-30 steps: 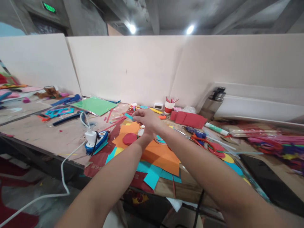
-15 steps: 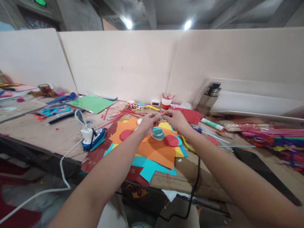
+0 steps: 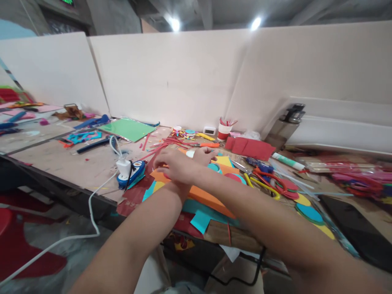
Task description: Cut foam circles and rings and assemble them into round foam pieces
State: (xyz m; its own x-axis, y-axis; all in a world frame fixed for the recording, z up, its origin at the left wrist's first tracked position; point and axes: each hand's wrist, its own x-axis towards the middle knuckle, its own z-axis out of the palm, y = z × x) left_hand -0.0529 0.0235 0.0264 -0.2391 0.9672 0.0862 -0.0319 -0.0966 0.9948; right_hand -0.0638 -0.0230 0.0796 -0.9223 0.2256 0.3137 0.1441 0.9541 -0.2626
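My right hand [image 3: 173, 163] reaches across my left forearm. Its fingers bend down over a red paper circle [image 3: 166, 176] on the orange paper [image 3: 210, 198]; whether they grip it is hidden. Under that wrist passes my left arm, and my left hand [image 3: 206, 155] is stretched to the right over the sheets, thumb and finger apart, nothing plain between them. Beside it lie a teal disc [image 3: 214, 167], a white round piece [image 3: 190, 154] and another red circle [image 3: 234, 177]. Yellow and blue paper [image 3: 200, 221] show beneath the orange.
Scissors with yellow handles [image 3: 265, 188] and red-handled scissors [image 3: 269, 177] lie to the right. Further right are coloured paper circles [image 3: 309, 213] and a black phone-like slab [image 3: 352, 228]. A power strip [image 3: 131, 175] stands left. Behind are an orange cutter [image 3: 210, 145], a paper cup [image 3: 224, 130] and a bottle [image 3: 284, 126].
My hands have parted from their meeting point above the papers. The right one has swung left and down across my left wrist. The view has turned slightly.
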